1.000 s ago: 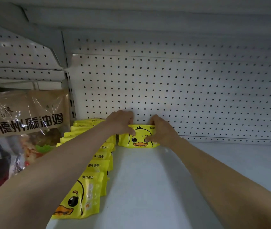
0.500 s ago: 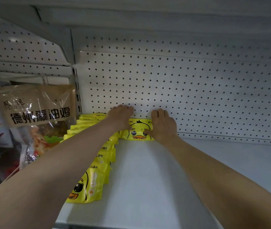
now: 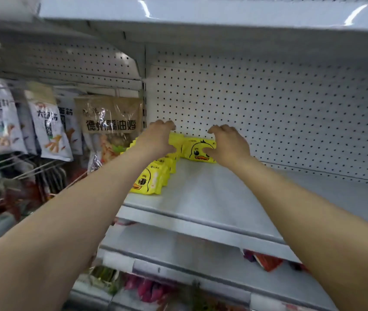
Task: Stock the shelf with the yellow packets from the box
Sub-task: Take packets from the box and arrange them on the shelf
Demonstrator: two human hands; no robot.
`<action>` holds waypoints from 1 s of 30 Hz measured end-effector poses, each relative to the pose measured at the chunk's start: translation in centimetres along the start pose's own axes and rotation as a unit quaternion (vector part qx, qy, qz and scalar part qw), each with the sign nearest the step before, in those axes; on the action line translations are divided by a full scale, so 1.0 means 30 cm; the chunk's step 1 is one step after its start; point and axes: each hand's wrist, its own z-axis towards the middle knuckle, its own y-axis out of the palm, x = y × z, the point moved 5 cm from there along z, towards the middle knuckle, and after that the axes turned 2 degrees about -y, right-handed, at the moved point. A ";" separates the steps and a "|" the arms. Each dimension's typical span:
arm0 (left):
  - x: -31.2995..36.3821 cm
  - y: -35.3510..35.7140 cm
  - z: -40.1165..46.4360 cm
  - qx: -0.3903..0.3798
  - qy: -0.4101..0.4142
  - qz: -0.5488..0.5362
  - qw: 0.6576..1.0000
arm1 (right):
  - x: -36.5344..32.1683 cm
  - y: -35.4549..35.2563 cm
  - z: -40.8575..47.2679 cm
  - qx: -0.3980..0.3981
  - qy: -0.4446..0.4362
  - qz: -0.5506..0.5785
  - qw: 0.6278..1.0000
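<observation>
My left hand (image 3: 159, 140) and right hand (image 3: 229, 145), fingers curled, grip the yellow duck-face packet (image 3: 195, 151) mid-frame on the white metal shelf (image 3: 212, 198).

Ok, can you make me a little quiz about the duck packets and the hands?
1. True or false: the duck packet at the back stands against the pegboard wall.
2. Which hand's thumb lies on the duck's face: left hand or right hand?
3. The row of yellow packets runs along which side of the shelf: A left, B right?

Key: 1 true; 2 right; 3 A.
</observation>
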 end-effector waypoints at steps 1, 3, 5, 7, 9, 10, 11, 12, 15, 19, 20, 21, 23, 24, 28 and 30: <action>-0.012 -0.024 -0.062 0.013 -0.006 0.007 1.000 | -0.033 -0.022 -0.037 0.002 -0.011 0.003 1.000; -0.044 -0.069 -0.184 0.041 -0.018 0.020 0.999 | -0.108 -0.055 -0.107 -0.001 -0.034 0.015 0.999; -0.084 -0.108 -0.307 0.068 -0.030 0.038 0.997 | -0.193 -0.074 -0.172 -0.005 -0.059 0.028 0.998; -0.126 -0.145 -0.426 0.083 -0.040 0.071 0.993 | -0.287 -0.087 -0.229 -0.008 -0.083 0.039 0.996; -0.172 -0.186 -0.536 0.086 -0.056 0.097 0.990 | -0.384 -0.090 -0.272 -0.013 -0.105 0.046 0.993; -0.198 -0.210 -0.590 0.084 -0.067 0.106 0.989 | -0.434 -0.087 -0.290 -0.019 -0.117 0.049 0.992; -0.223 -0.234 -0.640 0.082 -0.080 0.113 0.987 | -0.482 -0.082 -0.306 -0.026 -0.127 0.054 0.990; -0.251 -0.259 -0.685 0.081 -0.092 0.123 0.985 | -0.531 -0.076 -0.319 -0.032 -0.135 0.060 0.989; -0.338 -0.326 -0.804 0.085 -0.124 0.141 0.979 | -0.679 -0.053 -0.348 -0.044 -0.163 0.085 0.982; -0.483 -0.399 -0.924 0.076 -0.176 0.160 0.968 | -0.906 0.004 -0.360 -0.064 -0.200 0.138 0.968; -0.529 -0.414 -0.947 0.075 -0.187 0.165 0.965 | -0.968 0.026 -0.357 -0.072 -0.211 0.142 0.964; -0.579 -0.429 -0.967 0.074 -0.196 0.171 0.963 | -1.029 0.053 -0.350 -0.081 -0.225 0.142 0.961; -0.688 -0.451 -0.999 0.070 -0.212 0.179 0.958 | -1.148 0.103 -0.337 -0.093 -0.247 0.141 0.954; -0.748 -0.459 -1.012 0.068 -0.217 0.182 0.957 | -1.206 0.126 -0.330 -0.097 -0.253 0.138 0.953; -1.002 -0.451 -1.057 0.048 -0.233 0.194 0.952 | -1.437 0.249 -0.295 -0.111 -0.266 0.131 0.949; -1.136 -0.438 -1.077 0.031 -0.233 0.203 0.951 | -1.557 0.322 -0.282 -0.126 -0.271 0.144 0.943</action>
